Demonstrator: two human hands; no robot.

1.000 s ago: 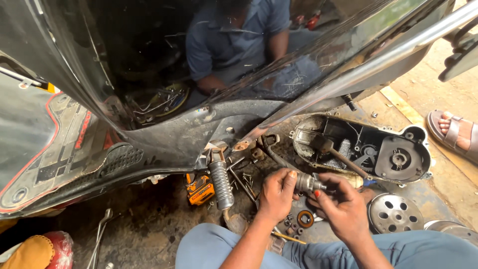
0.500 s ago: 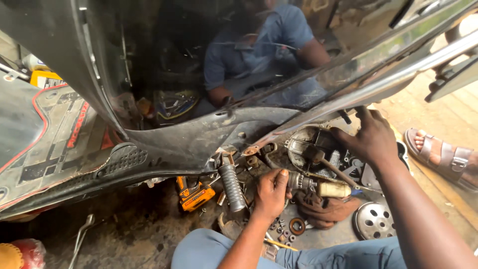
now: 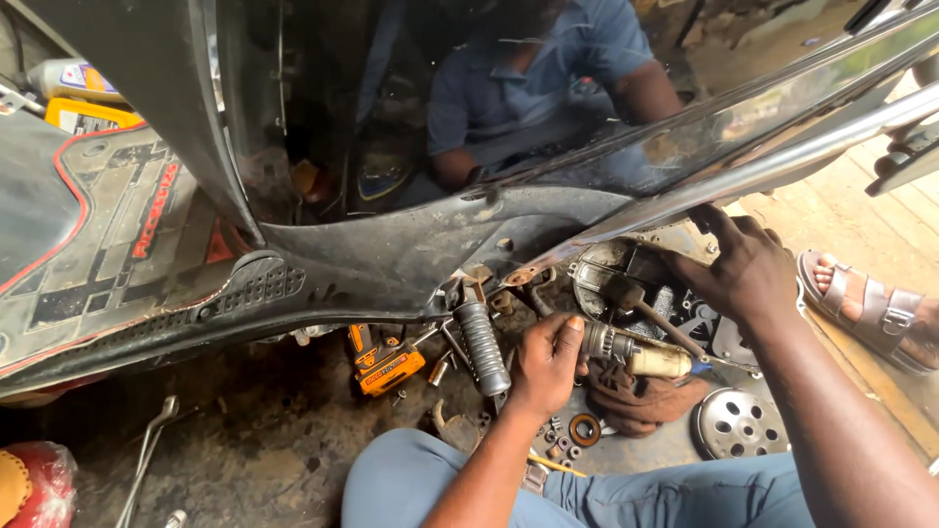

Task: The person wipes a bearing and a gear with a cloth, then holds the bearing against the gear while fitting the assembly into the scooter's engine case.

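- Nearest me, at my knees, small loose parts lie on the dirty floor (image 3: 245, 460): a copper-coloured ring (image 3: 586, 428), some nuts, and a perforated round metal plate (image 3: 738, 422) off to the right. I judge a knee shifting or a dropped part could scatter these into the grime.
- Just above them, my left hand (image 3: 544, 364) is clenched around the near end of a cylindrical metal tool (image 3: 631, 352) with a pale barrel; its fingers (image 3: 570, 339) are curled tight, thumb up along the shaft. The tool lies over a dark rag (image 3: 641, 401), its far end toward the engine.
- Beside that hand, a ribbed grey foot peg (image 3: 483, 347) hangs down from the frame, almost touching my knuckles. If the tool slips, I think those knuckles hit it first.
- Left of the peg, an orange-and-black tool (image 3: 383, 364) and a spanner (image 3: 147, 455) lie on the floor, well apart from my hands.
- Further out, my right hand (image 3: 745, 272) rests on the open engine casing (image 3: 626, 284), fingers half spread and bent, index pointing up toward the chrome rail (image 3: 782, 161). It grasps nothing that I can make out. A slip here could jam the fingers against the casing edges.
- Overhead, the scooter's black body panel (image 3: 391, 254) hangs low, shading the work.
- Beyond it, another person in a blue shirt (image 3: 528, 88) crouches, and a sandalled foot (image 3: 866, 308) stands at the right.
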